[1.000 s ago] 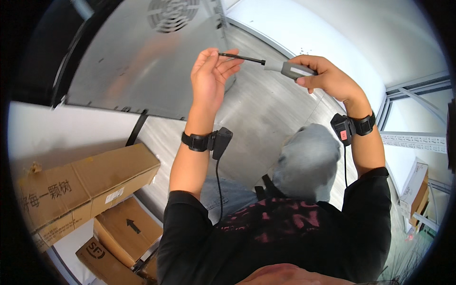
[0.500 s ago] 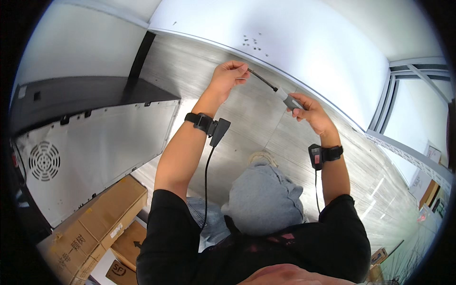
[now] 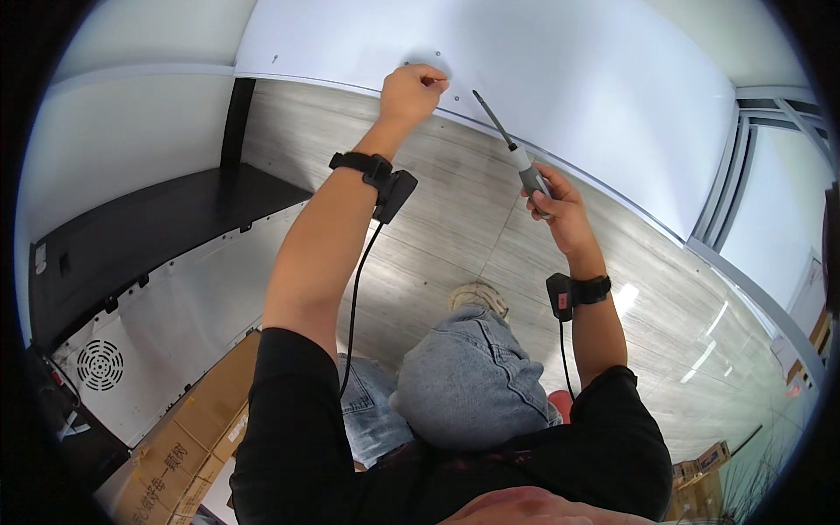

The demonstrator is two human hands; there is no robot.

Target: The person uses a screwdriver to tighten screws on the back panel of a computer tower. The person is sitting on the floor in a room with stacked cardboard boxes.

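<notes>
My right hand is wrapped round the grey and white handle of a screwdriver. The screwdriver's dark shaft points up and to the left, and its tip hangs near the front edge of a white panel. Over that panel my left hand has its thumb and fingers pinched together; whether anything small is between them cannot be made out. A few small screws lie about it: one screw to its right, another above it. The hand hides part of the panel where screws lay.
At the left stands a black and metal cabinet with a round vent. Cardboard boxes are stacked below it. A metal frame rises at the right. Cables run from black wrist straps on both my arms. One more small piece lies far left on the panel.
My left hand has left the screwdriver's tip and reached forward over the screws. In my right hand the screwdriver has swung to point more steeply forward. The view has shifted slightly.
</notes>
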